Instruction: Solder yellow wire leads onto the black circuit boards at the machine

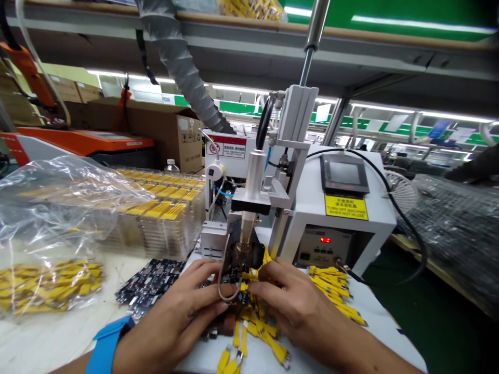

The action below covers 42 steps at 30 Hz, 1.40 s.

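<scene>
Both hands rest at the base of a small press machine (253,197). My left hand (183,311), with a blue wristband, has its fingers curled against a small black circuit board (237,296) under the machine's head. My right hand (296,301) pinches a yellow flat cable (253,275) beside that board. More yellow cables (257,332) lie under and between my hands. What exactly each fingertip grips is partly hidden.
A clear plastic bag (50,280) of yellow cables lies at left. Black circuit boards (150,285) are piled near my left wrist. Clear trays (163,218) of yellow parts stand behind. A white control box (343,208) sits right of the press, with loose yellow cables (335,296) beside it.
</scene>
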### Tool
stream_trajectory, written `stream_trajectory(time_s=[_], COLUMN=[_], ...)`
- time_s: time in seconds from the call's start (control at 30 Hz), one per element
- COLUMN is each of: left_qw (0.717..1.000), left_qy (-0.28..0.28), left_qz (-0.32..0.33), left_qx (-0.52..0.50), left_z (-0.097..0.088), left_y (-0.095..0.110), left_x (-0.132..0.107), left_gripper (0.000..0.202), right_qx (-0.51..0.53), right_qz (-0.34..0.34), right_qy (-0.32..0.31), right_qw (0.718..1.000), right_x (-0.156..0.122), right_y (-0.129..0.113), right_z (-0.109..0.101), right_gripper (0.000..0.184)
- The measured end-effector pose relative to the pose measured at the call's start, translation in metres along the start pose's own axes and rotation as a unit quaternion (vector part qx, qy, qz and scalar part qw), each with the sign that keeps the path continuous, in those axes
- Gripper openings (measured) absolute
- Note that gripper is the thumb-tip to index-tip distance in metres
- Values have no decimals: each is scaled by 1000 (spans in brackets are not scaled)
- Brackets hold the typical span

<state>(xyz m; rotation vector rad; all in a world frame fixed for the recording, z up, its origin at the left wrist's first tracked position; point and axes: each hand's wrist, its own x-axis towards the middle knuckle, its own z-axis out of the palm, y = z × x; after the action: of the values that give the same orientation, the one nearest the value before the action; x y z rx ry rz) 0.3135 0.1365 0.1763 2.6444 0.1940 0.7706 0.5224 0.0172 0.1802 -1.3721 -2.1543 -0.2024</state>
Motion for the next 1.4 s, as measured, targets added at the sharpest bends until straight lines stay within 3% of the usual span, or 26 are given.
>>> stream_trajectory(time_s=[0.23, 0.67, 1.4], left_qw=[999, 999, 995], left_qy=[16, -41, 33], left_qz=[26, 5, 57], left_qx=[13, 7, 72], left_z=[-5, -4, 0], left_y=[0, -7, -4], left_x=[5, 4, 0], left_gripper=[32, 34, 39], right_qx=[8, 10, -1], right_qz=[6, -3, -7], right_qy=[0, 17, 14], right_qw=[1000, 1000, 1000], right_x=[-2, -2, 0], right_y=[1, 2, 3], right_z=[1, 1, 0], right_gripper=[28, 29, 32])
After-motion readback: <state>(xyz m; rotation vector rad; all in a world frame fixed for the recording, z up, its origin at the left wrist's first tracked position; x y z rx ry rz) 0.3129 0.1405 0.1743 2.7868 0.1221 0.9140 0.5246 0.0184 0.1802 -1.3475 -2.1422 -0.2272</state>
